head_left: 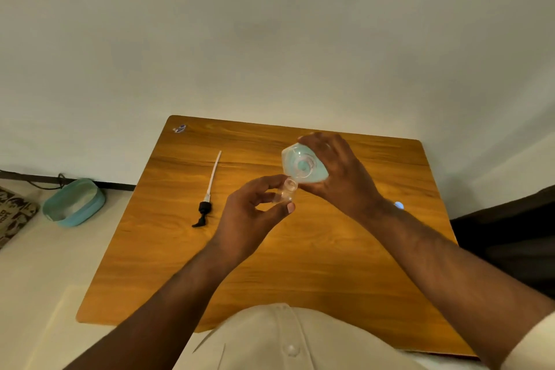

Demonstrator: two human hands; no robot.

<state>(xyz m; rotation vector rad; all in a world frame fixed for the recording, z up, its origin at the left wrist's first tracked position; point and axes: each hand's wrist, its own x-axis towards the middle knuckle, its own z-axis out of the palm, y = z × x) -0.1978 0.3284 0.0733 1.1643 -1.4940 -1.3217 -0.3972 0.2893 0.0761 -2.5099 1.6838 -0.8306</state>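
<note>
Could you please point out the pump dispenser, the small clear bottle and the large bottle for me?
pump dispenser (205, 208): head view, on its black collar.
small clear bottle (287, 191): head view, on its clear body below the mouth.
large bottle (290, 160): head view, on its blue-green shoulder beside the neck.

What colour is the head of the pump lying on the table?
The pump head is black; the head view shows it.

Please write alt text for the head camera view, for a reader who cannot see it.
Over a wooden table, the right hand tilts a clear bottle of blue-green liquid toward a small clear container pinched in the left hand. A black pump head with its tube lies on the table nearby.
</note>
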